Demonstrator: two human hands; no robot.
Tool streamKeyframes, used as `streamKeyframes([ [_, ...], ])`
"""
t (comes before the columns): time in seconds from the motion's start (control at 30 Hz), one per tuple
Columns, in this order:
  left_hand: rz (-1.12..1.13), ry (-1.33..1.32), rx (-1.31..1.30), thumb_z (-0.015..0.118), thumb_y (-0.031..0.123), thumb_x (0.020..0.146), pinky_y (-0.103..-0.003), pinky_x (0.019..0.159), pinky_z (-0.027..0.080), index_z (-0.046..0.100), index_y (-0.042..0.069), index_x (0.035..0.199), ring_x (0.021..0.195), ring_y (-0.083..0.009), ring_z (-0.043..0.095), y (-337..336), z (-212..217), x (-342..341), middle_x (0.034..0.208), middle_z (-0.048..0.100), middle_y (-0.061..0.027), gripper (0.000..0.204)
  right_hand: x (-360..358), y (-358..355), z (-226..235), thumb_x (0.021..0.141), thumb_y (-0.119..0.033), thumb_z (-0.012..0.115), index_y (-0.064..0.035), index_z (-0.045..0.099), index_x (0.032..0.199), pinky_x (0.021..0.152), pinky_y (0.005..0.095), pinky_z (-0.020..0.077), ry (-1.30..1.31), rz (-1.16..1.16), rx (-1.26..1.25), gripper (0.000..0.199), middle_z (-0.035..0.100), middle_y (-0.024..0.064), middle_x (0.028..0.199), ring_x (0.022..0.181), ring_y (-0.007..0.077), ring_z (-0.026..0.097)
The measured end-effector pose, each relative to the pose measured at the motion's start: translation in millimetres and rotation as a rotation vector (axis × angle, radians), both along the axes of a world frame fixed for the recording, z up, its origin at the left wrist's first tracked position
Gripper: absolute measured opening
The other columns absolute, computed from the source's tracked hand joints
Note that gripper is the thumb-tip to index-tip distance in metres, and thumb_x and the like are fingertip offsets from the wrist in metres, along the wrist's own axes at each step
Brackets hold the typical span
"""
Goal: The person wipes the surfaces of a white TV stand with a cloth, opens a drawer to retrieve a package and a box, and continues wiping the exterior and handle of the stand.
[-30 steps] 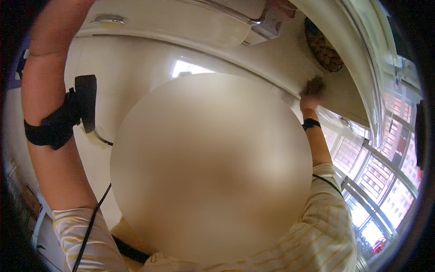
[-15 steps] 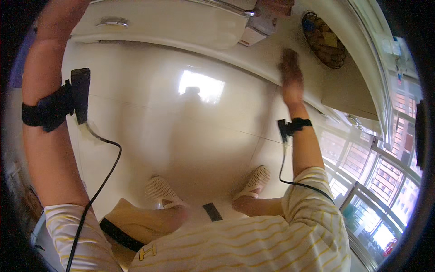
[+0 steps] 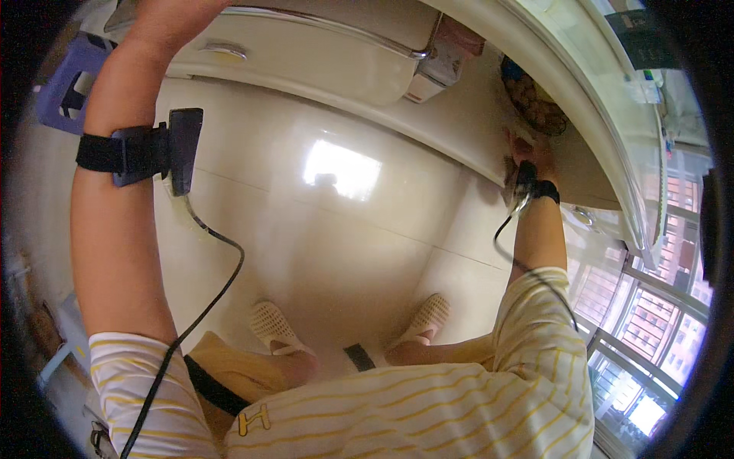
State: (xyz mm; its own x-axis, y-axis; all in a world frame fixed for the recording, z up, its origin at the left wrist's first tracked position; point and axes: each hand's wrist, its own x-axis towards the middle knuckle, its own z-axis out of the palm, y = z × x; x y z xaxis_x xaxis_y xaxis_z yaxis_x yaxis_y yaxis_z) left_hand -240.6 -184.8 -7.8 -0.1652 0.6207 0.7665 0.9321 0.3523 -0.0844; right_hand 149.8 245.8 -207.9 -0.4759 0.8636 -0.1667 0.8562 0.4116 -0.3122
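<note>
Wire basket (image 3: 553, 131) sits far right, just beyond our right hand (image 3: 532, 150), fingers blurred: spread or pinching, we cannot tell. Left hand (image 3: 182, 12) cut off far left, likewise unclear. We judge basket stiff, fairly light; best gripped by rim.

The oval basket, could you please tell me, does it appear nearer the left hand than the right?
No, the oval basket appears close to the right hand, well across from the left hand.

Your right hand (image 3: 529, 153) is near the dark wire basket (image 3: 511, 75); the view's upper edge crops your left hand (image 3: 182, 17).
</note>
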Motion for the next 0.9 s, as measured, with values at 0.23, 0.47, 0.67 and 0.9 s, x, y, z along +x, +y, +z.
streamKeyframes([
  [0.23,0.062,-0.061,-0.109,0.065,0.005,0.064,-0.044,0.108,0.025,0.042,0.010,0.129,0.123,-0.0352,0.038,-2.3,8.0,-0.1,0.129,0.046,-0.0148,0.070,-20.0,2.9,-14.9,0.092,-0.026,0.048,0.0028,0.046,0.127,0.091,0.0386,0.0473,-0.149,0.087,0.134,0.045,0.055,0.0215,0.123,0.108,0.0344,0.056],
  [0.47,0.076,-0.115,-0.156,0.065,0.006,0.063,-0.045,0.108,0.023,0.041,0.010,0.130,0.125,-0.0367,0.036,0.3,15.3,7.7,0.131,0.044,-0.0157,0.071,63.4,-10.9,-3.6,0.091,-0.026,0.049,0.0079,0.047,0.123,0.083,0.0383,0.0533,0.077,0.075,-0.283,0.047,0.060,0.0231,0.114,0.099,0.0368,0.062],
  [0.67,0.024,-0.101,-0.099,0.066,0.004,0.062,-0.045,0.108,0.022,0.040,0.010,0.132,0.126,-0.0361,0.035,-4.7,7.1,4.2,0.133,0.042,-0.0153,0.074,107.5,-61.2,50.8,0.082,0.002,0.045,0.0063,0.049,0.116,0.073,0.0412,0.0598,0.482,-0.383,-1.330,0.035,0.063,0.0254,0.102,0.091,0.0372,0.066],
  [0.9,0.068,-0.047,-0.118,0.073,0.008,0.062,-0.044,0.101,0.035,0.049,0.008,0.124,0.118,-0.0348,0.046,8.1,23.0,14.4,0.124,0.051,-0.0142,0.067,78.4,-154.1,28.9,0.080,0.003,0.053,0.0033,0.051,0.115,0.073,0.0383,0.0594,-0.038,0.304,-1.269,0.036,0.065,0.0185,0.097,0.084,0.0298,0.069],
])
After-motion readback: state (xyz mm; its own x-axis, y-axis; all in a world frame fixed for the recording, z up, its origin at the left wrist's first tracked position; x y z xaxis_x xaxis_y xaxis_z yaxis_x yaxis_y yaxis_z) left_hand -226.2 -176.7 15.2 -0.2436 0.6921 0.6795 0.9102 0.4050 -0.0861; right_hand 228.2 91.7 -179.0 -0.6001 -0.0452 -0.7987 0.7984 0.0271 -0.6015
